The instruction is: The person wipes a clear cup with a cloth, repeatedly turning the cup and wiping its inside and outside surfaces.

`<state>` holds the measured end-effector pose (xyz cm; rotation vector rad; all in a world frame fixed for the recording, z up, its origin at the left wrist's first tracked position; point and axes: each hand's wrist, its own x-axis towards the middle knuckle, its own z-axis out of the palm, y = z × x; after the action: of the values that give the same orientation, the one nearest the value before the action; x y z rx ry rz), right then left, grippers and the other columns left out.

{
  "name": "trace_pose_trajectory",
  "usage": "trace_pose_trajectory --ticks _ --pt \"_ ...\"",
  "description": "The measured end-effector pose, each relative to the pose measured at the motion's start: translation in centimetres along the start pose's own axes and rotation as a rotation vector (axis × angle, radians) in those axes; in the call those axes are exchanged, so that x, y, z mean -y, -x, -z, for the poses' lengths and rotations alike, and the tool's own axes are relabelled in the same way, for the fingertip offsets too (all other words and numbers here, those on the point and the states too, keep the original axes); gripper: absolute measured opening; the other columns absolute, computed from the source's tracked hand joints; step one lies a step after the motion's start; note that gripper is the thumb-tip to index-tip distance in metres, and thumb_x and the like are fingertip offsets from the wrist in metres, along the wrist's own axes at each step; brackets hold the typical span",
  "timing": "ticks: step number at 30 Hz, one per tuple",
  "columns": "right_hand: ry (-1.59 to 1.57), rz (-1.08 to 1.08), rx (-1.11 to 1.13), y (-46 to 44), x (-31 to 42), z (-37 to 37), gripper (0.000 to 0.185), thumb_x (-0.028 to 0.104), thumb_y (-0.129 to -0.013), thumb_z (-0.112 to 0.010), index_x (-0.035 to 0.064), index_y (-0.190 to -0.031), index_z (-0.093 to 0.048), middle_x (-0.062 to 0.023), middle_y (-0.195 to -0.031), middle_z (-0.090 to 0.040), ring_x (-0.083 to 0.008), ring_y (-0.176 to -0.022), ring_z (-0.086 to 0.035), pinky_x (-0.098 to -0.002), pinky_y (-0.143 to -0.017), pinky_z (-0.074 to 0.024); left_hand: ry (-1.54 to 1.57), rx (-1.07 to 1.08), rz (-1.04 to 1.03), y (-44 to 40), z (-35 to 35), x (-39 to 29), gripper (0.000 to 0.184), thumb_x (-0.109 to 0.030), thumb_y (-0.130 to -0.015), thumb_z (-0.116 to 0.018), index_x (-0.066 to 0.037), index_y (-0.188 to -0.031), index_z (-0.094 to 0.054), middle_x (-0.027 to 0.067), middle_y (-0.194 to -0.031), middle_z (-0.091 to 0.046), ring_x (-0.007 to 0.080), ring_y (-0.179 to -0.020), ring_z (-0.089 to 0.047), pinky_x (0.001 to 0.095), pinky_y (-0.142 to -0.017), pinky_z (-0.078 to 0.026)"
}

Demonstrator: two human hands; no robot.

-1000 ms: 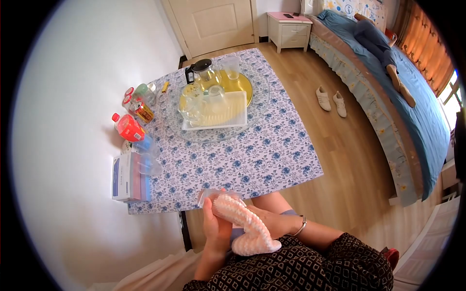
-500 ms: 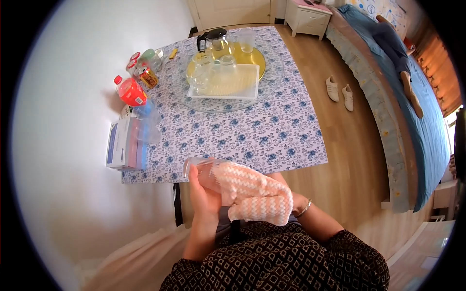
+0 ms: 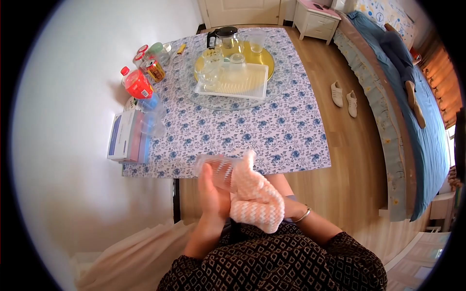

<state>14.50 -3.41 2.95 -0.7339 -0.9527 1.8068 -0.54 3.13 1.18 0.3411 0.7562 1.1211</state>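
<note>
My left hand [image 3: 214,200] is closed around a clear ribbed glass [image 3: 218,167], which lies tilted on its side with its base to the left. A pink and white zigzag-patterned cloth [image 3: 256,201] covers the right end of the glass, and one corner of it sticks up. Behind the cloth is my right hand [image 3: 291,209], its fingers mostly hidden by the folds; it holds the cloth against the glass. Both hands are just in front of the near edge of the flower-patterned table [image 3: 233,133].
On the table, a white tray [image 3: 259,93] with upturned glassware sits by a teapot [image 3: 230,41] on a gold round tray. Along the wall stand a red-labelled bottle [image 3: 138,86], a can [image 3: 155,71], jars and a box [image 3: 124,136]. A person's legs [image 3: 398,51] rest on the bed.
The cloth has bunched and shifted on the glass, with a corner now standing up. The view has tilted slightly, and the glass sits a little further right in it.
</note>
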Motion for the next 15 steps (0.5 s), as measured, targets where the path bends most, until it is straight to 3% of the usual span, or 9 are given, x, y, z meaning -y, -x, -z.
trace_pose_trajectory --ticks 1,4,8,9,10,15 --pt "0.029 0.013 0.009 -0.3 -0.4 -0.5 0.057 0.014 -0.077 -0.062 -0.0011 -0.125 -0.036 -0.0098 -0.124 -0.043 -0.0183 -0.112 -0.044 -0.0312 -0.095 -0.0378 0.0 -0.001 0.0 0.3 0.0 0.4 0.044 -0.046 -0.088 -0.04 -0.009 -0.111 -0.046 0.0088 -0.11 -0.049 0.0238 -0.101 -0.048 0.0401 -0.079 -0.046" --pt "0.087 0.04 0.033 -0.7 -0.8 -1.3 0.055 0.015 -0.078 -0.061 -0.001 -0.125 -0.036 -0.0097 -0.125 -0.043 -0.0185 -0.112 -0.044 -0.0314 -0.096 -0.0372 -0.286 0.254 -0.015 1.3 -0.8 1.0 0.048 -0.045 -0.087 -0.04 -0.006 -0.114 -0.046 0.0111 -0.099 -0.054 0.0234 -0.088 -0.055 0.0378 -0.077 -0.047" --pt "0.13 0.034 0.018 -0.9 -0.9 -1.3 0.053 0.016 -0.08 -0.058 -0.0009 -0.125 -0.035 -0.0095 -0.125 -0.042 -0.0187 -0.113 -0.043 -0.0316 -0.097 -0.0365 -0.3 0.184 0.055 1.4 -0.5 1.3 0.054 -0.047 -0.086 -0.039 -0.003 -0.118 -0.043 0.0109 -0.099 -0.055 0.0225 -0.087 -0.056 0.0365 -0.075 -0.048" --pt "0.093 0.017 -0.003 -1.0 -0.8 -1.2 0.053 0.016 -0.08 -0.058 -0.0009 -0.125 -0.035 -0.0095 -0.126 -0.041 -0.0187 -0.113 -0.043 -0.0316 -0.097 -0.0363 -0.315 0.198 -0.036 1.6 -1.0 1.0 0.051 -0.041 -0.083 -0.051 -0.001 -0.115 -0.043 0.0106 -0.098 -0.055 0.0198 -0.085 -0.057 0.0341 -0.073 -0.048" --pt "0.041 -0.007 -0.026 -1.0 -0.6 -1.1 0.052 0.016 -0.081 -0.057 -0.0008 -0.125 -0.035 -0.0095 -0.126 -0.041 -0.0188 -0.113 -0.043 -0.0317 -0.097 -0.0361 -0.326 0.211 -0.128 1.6 -1.3 0.8 0.052 -0.034 -0.08 -0.063 0.001 -0.112 -0.044 0.0102 -0.097 -0.055 0.017 -0.084 -0.057 0.0317 -0.072 -0.049" --pt "-0.707 -0.265 -0.181 -1.1 0.3 -1.0 0.049 0.018 -0.083 -0.054 -0.0007 -0.124 -0.034 -0.0093 -0.126 -0.04 -0.019 -0.114 -0.042 -0.0319 -0.098 -0.0352 -0.257 0.386 -0.037 1.0 0.0 0.8 0.06 -0.032 -0.073 -0.071 0.0 -0.115 -0.042 0.0119 -0.112 -0.05 0.0199 -0.098 -0.054 0.0332 -0.081 -0.047"
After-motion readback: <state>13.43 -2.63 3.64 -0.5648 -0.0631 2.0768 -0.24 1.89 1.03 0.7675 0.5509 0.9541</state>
